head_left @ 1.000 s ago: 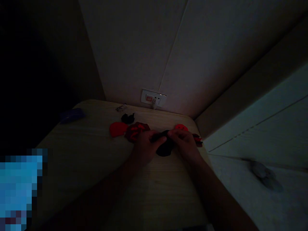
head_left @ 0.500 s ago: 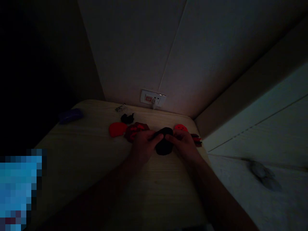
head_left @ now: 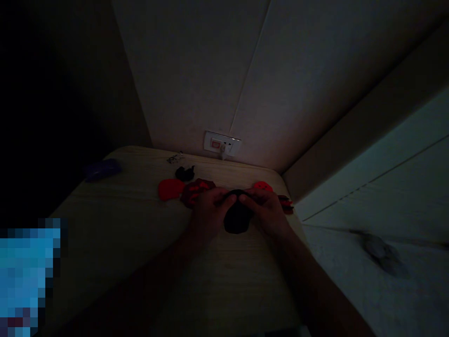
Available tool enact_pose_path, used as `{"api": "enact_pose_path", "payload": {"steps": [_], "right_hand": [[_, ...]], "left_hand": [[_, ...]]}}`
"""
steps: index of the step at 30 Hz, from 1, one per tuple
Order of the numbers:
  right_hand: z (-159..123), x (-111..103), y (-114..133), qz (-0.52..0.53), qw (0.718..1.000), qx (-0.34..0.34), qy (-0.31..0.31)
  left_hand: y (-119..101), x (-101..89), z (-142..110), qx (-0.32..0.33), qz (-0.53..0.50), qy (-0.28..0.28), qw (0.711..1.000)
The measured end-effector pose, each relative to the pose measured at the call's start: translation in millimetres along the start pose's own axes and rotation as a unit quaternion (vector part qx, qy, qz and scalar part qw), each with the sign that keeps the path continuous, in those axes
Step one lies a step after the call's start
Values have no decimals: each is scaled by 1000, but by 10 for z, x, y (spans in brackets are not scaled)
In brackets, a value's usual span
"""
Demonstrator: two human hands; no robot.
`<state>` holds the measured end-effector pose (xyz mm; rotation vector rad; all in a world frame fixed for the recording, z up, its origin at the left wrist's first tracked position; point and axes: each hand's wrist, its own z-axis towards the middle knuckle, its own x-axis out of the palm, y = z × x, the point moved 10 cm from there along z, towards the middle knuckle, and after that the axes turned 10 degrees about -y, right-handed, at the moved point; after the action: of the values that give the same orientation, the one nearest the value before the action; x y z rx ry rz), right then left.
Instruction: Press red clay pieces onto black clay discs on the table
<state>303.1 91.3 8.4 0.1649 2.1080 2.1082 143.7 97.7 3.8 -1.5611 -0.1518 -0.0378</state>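
Pinching black material, left hand and right hand have nearly closed fingers

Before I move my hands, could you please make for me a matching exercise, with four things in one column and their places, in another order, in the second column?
Things:
1. Purple object
2. Larger black piece
3. Socket plate
4. Smaller black piece

Places:
A. Between the left hand and the right hand, held by both
B. Between the wall and the plain red piece
C. Near the left edge of the table
D. On the wall

Right pairs: 1-C, 2-A, 3-D, 4-B
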Motion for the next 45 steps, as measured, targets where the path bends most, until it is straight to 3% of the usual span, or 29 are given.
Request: {"api": "enact_pose_path", "payload": {"steps": [18,26,31,38,45], "right_hand": [[-8,-61,104,-43,998,-32,-26],[-23,23,27,-17,1000,2,8],[-7,-14,25,-14,1000,8,-9],[18,-56,146,-35,998,-35,-30],[-3,-110,182,-56,995,-63,-48]], "left_hand": [[-40,26,-23,27,4,10,1000],[-53,-38,4,36,8,-16,999],[-47,-25,-2,44,15,-8,999],[-22,-23,1,29,10,-15,999],[150,144,-43,-46,-38,55,997]]}}
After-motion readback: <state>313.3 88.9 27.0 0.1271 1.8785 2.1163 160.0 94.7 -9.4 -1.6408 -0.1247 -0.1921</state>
